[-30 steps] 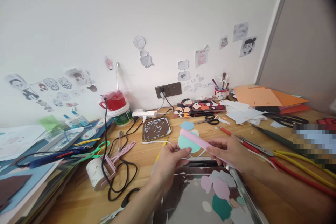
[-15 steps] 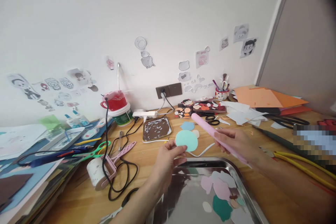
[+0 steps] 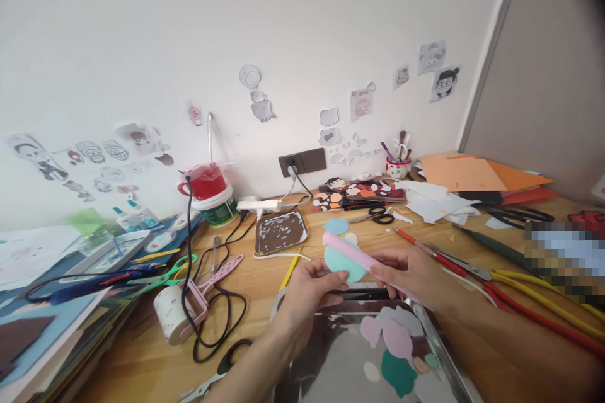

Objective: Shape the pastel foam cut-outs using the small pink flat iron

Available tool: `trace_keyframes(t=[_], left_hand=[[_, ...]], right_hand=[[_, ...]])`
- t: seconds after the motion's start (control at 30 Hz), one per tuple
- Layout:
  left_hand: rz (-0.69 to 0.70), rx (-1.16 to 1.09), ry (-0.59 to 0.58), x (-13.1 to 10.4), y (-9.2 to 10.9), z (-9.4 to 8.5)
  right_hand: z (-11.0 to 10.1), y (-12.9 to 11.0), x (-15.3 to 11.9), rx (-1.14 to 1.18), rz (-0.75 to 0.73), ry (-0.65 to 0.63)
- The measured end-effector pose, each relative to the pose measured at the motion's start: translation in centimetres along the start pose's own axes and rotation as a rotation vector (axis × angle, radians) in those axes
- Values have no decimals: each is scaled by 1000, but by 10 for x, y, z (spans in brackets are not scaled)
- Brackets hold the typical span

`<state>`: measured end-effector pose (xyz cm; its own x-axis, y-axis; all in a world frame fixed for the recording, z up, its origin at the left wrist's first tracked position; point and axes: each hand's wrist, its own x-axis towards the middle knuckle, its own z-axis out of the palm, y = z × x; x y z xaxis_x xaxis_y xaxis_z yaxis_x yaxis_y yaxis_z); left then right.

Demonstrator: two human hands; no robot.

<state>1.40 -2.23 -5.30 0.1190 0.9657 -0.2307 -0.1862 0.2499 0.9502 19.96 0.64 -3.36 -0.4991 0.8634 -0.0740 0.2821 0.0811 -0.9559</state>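
Note:
My left hand [image 3: 309, 296] pinches a round mint-green cut-out [image 3: 336, 262] by its lower edge, just above the far rim of a metal tray [image 3: 432, 324]. In my right hand [image 3: 411, 274] is a long pink stick with a rounded end [image 3: 346, 248]. The stick slants across the face of the cut-out; whether they touch I cannot tell. Inside the tray lie several cut-out pieces, among them a pink one [image 3: 397, 337] and a dark green one [image 3: 397, 373]. Behind the hands, a light blue piece [image 3: 336, 225] rests on the wooden table.
Left of the tray are black-handled scissors [image 3: 208, 384], a pink lint roller [image 3: 174, 313] and a tangled black cable [image 3: 243, 315]. A brown pad in a shallow frame [image 3: 281, 232] lies behind. At right are long-handled red pliers [image 3: 529, 315] and yellow-handled ones [image 3: 543, 286].
My right hand has brought the pink stick left and down, so it now crosses the mint cut-out. My left hand has shifted slightly right and down with the cut-out.

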Motion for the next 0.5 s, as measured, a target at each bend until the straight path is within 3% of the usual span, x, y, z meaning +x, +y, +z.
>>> trace_keyframes(t=[0.5], left_hand=[[32, 9, 51, 0, 2, -5]], right_hand=[[-9, 6, 5, 5, -6, 152]])
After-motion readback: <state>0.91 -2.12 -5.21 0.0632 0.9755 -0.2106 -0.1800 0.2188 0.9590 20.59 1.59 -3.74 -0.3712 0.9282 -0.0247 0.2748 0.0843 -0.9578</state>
